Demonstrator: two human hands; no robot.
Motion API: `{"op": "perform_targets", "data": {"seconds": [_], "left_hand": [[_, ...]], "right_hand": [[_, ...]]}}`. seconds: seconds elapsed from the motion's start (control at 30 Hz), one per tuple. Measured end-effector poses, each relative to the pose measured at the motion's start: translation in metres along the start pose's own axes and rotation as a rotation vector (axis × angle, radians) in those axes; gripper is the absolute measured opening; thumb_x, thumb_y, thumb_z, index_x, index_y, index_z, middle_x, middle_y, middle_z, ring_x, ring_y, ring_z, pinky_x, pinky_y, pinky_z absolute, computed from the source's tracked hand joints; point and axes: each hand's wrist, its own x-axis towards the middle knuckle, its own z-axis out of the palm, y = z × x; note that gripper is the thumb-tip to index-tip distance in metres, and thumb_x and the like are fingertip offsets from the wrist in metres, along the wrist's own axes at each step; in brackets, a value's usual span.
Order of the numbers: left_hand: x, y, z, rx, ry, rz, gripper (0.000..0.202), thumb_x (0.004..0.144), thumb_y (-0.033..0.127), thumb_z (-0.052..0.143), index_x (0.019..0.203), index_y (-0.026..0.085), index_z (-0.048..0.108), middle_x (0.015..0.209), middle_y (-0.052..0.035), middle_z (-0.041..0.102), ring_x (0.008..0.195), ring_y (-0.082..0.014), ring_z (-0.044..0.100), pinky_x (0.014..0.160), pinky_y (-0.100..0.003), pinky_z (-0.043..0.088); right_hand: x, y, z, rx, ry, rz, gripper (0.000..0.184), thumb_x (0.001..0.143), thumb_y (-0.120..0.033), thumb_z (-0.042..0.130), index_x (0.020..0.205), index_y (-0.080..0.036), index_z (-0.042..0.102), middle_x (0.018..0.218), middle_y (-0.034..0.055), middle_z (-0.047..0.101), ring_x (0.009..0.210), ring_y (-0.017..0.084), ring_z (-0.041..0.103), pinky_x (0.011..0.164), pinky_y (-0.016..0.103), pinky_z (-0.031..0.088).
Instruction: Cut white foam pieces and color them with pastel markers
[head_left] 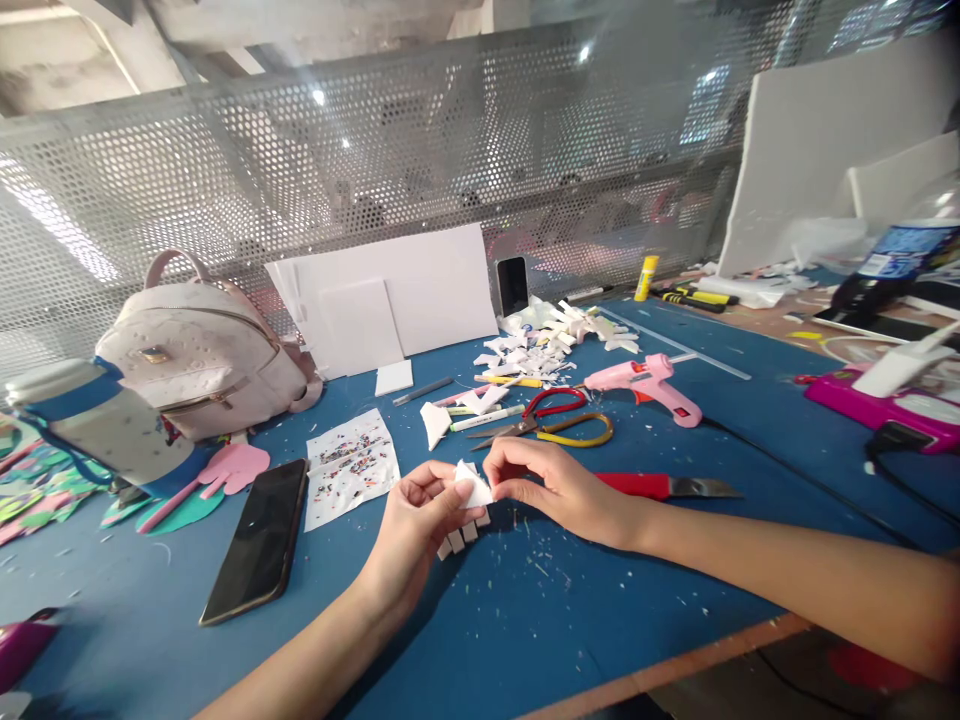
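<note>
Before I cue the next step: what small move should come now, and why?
Probably hold the white piece steady in the left hand while the right hand works its near edge, since the left pinches it and the right is at that edge.

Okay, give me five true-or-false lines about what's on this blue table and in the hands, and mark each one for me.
1. The left hand pinches a small white piece, with the right hand at its right side. True.
2. The pink glue gun is held in the right hand. False: it lies on the blue table, beyond that hand.
3. The phone lying flat is left of the speckled white sheet. True.
4. The yellow glue stick lies on its side. False: it stands upright.
5. The red-handled knife lies just beyond the right wrist. True.
</note>
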Motion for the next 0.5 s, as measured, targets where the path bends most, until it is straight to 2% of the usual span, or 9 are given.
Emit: {"op": "perform_targets", "data": {"seconds": [0.3,0.5], "left_hand": [[-0.001,-0.001,0.0026,-0.099,-0.022,-0.056,0.032,0.067,0.034,0.09,0.081,0.015,0.067,0.079,0.001,0.068,0.068,-0.0063,0.066,0.072,-0.016,0.058],[0.0005,0.0018,0.0024,-0.098,-0.025,-0.013,0.031,0.069,0.033,0.089,0.08,0.014,0.067,0.079,0.0003,0.068,0.07,-0.0071,0.065,0.073,-0.017,0.058]], "right_hand": [[-0.0059,0.0026,0.0013,-0.086,0.094,-0.226,0.007,0.099,-0.022,0.057,0.093,-0.02,0.054,0.088,0.0023,0.054,0.08,0.016,0.049,0.074,0.03,0.042],[-0.0035,0.0009,-0.0001,-0.089,0.134,-0.227,0.005,0.096,-0.02,0.062,0.094,-0.019,0.058,0.088,0.002,0.057,0.077,0.014,0.052,0.07,0.028,0.045]]}}
